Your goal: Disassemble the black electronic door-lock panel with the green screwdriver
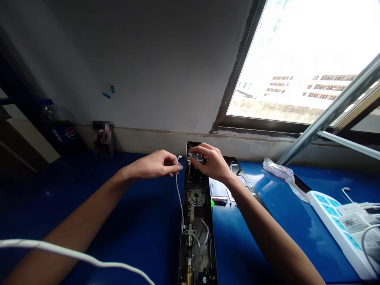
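Observation:
A long, narrow black housing (196,221) lies open on the blue table, with metal mechanism parts, a round ring piece (196,195) and thin white wires inside. At its far end sits a small circuit board (196,157). My left hand (166,164) is just left of that end, thumb and fingertips pinched on a thin white cable (179,190) near its tip; the cable runs down along the housing's left edge. My right hand (209,160) reaches over the far end, its curled thumb and index finger gripping the circuit board and partly covering it.
Right of the housing lie a black plate (252,186) with cutouts and a dark cylindrical tool (220,200). A white power strip (326,221) with chargers stands at the right, near a plastic packet (279,170). A thick white cable (74,253) crosses the front left. A bottle (61,126) stands far left.

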{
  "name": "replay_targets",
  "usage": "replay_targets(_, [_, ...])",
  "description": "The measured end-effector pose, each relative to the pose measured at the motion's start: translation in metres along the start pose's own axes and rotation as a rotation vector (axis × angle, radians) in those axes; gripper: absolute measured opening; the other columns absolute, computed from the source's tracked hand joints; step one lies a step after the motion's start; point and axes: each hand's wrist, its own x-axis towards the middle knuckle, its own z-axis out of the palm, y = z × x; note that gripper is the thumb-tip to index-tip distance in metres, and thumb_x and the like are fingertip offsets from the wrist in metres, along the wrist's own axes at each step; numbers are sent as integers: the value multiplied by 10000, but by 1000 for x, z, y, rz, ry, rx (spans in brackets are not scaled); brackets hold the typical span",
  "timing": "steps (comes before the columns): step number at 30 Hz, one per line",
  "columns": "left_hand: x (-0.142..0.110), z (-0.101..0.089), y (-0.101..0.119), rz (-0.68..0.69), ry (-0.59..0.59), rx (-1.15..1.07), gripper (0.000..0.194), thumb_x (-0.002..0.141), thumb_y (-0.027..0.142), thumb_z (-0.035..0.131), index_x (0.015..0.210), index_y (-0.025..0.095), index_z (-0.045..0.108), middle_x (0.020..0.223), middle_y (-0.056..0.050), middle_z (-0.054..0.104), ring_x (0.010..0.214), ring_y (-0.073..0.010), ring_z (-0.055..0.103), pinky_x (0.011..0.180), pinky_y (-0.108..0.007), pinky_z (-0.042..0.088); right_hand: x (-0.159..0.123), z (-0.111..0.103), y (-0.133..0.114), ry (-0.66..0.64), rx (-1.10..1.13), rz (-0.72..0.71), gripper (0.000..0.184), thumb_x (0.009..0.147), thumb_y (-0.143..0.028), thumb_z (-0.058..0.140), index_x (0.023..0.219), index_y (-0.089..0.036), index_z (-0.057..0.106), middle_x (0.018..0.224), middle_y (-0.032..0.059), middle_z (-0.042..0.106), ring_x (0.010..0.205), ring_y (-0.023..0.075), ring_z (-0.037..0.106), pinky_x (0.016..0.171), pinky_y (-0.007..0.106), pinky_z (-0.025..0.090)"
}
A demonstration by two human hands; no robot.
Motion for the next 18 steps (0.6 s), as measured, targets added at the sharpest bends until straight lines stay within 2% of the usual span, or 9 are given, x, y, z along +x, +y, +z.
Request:
replay_targets(4, [0, -3, -4, -19, -49, -86, 357, 877, 514, 707, 770, 178, 653, 886, -29, 752, 882, -221, 731, 836, -317, 570, -3, -1, 6, -14, 32, -29, 134, 917, -207, 666, 1020, -240, 744, 988, 31, 711, 809, 157, 654, 722, 286, 517])
replay_targets(8, [13, 12, -17, -39, -86, -305, 420, 841, 565, 740, 771, 172, 609, 864, -14, 674, 964, -238, 703, 875, -371, 608, -6, 9, 7, 51, 61, -56, 170, 937, -194, 633, 1064, -246, 734, 1045, 62, 710, 970, 207, 668, 865, 350, 540])
replay_targets(11, [21, 22, -25, -36, -78, -469, 464, 782, 565, 807, 751, 170, 564, 848, 4, 647, 953, -228, 705, 922, -403, 607, -7, 18, 6, 115, 80, -63, 171, 961, -198, 607, 1077, -238, 726, 1071, 87, 699, 1030, 223, 664, 930, 388, 537])
replay_targets(18, [28, 25, -40, -23, -63, -539, 491, 783, 592, 806, 795, 184, 532, 844, -5, 710, 937, -232, 744, 931, -431, 607, -9, 27, 10, 120, 118, -81, 145, 987, -233, 611, 1080, -258, 719, 1099, 74, 697, 1063, 208, 668, 932, 363, 546])
